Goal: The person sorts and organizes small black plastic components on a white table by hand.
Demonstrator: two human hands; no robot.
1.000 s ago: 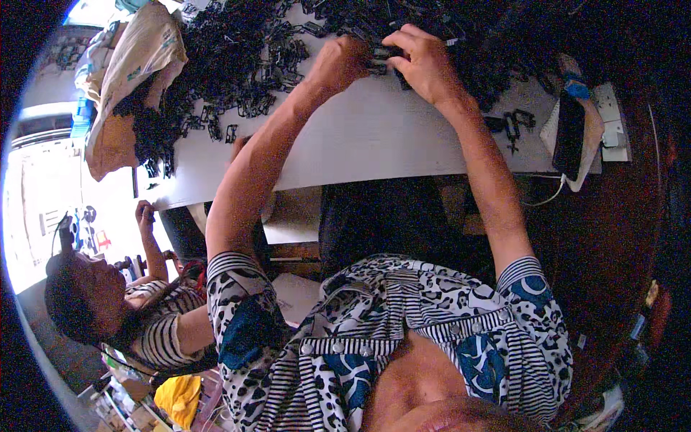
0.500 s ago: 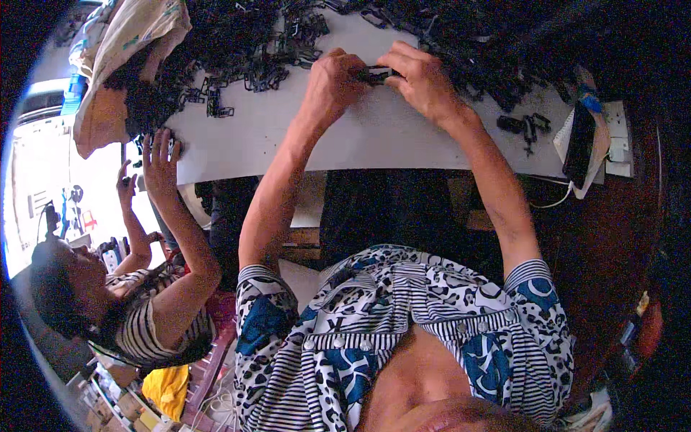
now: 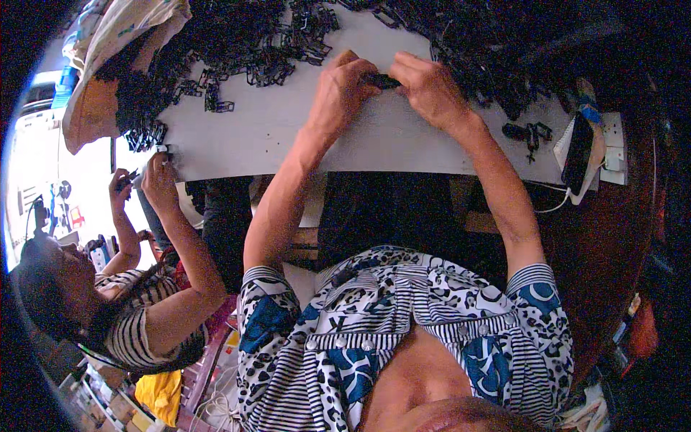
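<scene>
Hands [image 3: 340, 92], curled nearly closed, pinch a slim dark piece [image 3: 384, 81] between them over the flat, pale tabletop [image 3: 410, 144].

The short-sleeved shirt [image 3: 381, 306] mixes black-and-white stripes, dark animal spots and blue patches [image 3: 354, 371], with round, pale buttons [image 3: 340, 344].

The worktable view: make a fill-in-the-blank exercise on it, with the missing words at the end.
Between the left hand and right hand is a small part coloured ____.
A pale sack is at the table's ____ end.
The white cable hangs nearest the person's ____ forearm.
The co-worker's shirt is patterned with ____.

Missing words: black; left; right; stripes.
</scene>
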